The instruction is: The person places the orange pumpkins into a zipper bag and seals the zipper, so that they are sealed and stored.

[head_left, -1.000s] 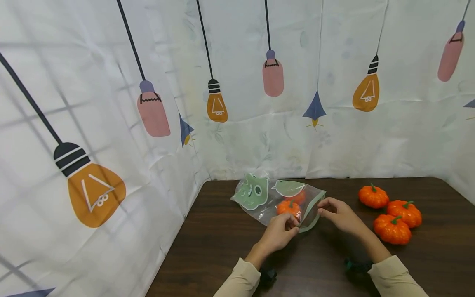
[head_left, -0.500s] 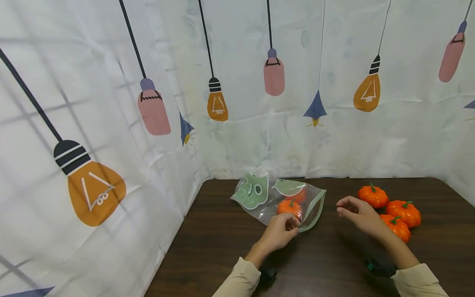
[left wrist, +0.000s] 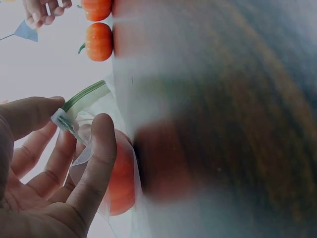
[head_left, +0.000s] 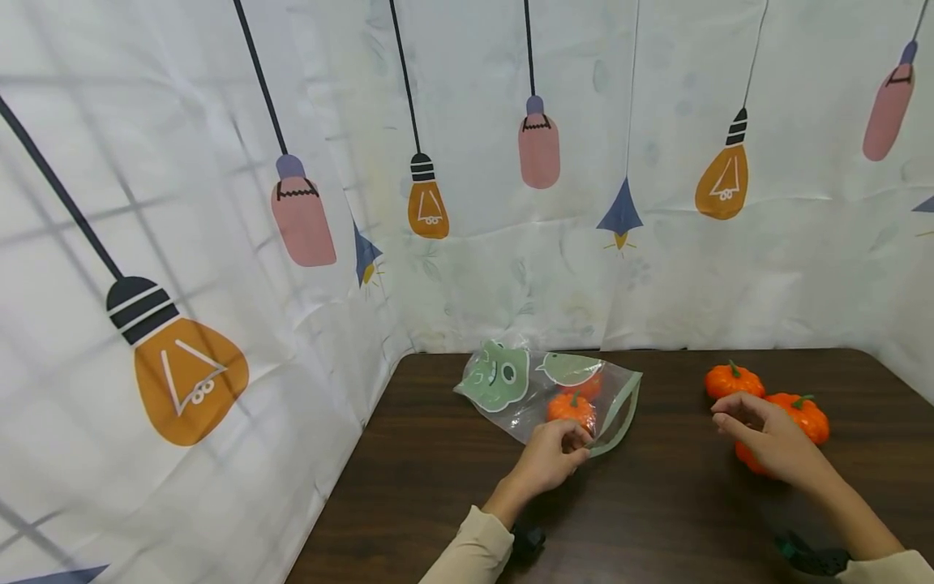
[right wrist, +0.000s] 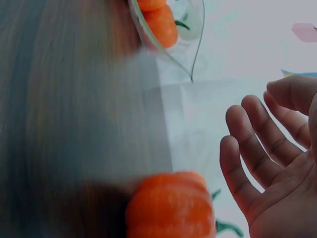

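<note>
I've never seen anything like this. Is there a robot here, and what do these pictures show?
No robot: these are a person's bare hands. The wide picture comes from a camera worn on the head; the two close, sideways-looking ones come from a camera on each wrist.

On the dark table lies a clear bag with green patches and two orange pumpkins inside. The left hand holds the bag by its green-edged opening. The right hand holds nothing; it is near three loose pumpkins, partly hiding them from the head camera.

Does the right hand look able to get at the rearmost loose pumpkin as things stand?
Probably yes: the right hand, holding nothing, is close to the rearmost loose pumpkin, with nothing visible blocking the way.
</note>
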A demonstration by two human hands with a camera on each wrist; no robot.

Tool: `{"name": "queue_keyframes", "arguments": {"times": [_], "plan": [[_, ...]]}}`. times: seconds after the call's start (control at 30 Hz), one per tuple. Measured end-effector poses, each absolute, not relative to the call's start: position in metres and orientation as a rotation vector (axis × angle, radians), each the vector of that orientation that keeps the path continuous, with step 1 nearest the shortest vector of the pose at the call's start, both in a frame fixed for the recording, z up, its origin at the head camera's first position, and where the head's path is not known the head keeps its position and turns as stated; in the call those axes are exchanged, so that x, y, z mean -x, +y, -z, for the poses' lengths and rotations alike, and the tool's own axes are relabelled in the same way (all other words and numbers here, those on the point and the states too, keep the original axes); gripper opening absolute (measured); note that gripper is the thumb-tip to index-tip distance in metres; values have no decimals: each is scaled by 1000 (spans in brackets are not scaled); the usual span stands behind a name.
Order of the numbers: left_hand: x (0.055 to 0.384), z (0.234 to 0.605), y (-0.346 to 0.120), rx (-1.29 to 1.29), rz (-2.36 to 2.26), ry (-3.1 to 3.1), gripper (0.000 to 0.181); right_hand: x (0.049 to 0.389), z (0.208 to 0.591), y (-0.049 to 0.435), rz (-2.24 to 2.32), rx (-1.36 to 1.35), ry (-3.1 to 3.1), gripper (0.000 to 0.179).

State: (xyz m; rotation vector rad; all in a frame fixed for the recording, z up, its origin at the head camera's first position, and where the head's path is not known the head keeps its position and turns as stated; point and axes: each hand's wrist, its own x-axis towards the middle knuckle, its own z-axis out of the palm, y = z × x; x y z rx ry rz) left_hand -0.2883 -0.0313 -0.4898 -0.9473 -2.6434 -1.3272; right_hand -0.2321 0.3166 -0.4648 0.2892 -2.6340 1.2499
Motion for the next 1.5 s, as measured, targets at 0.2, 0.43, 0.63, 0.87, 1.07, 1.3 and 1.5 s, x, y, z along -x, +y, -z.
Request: {"name": "queue_keyframes", "arguments": {"times": [0.2,0.43,0.63,0.87,1.07,1.3,1.5], "plan": [[288,489,-31,924,1369,-2655,10,223,468,337,-1192,-166,-2697,29],[286,488,-30,899,1364,-2660,9,215,471,354,-1087,-33,-2662,32],[287,489,-30,882,1377,-2659,9,213,478,369,-1080,46,-2634,40],[288,489,-30,871,1390,-2655,10,211,483,380,-1053,86,-2589,47],[287,489,-30,867,1408,-2653,10,215,490,391,-1029,64,-2658,61],[286,488,-30,863,1429,-2649,10,219,501,405,-1026,-100,-2786,67],[286,488,-29,867,1433,-2646,10,222,505,408,-1002,-152,-2816,65]]}}
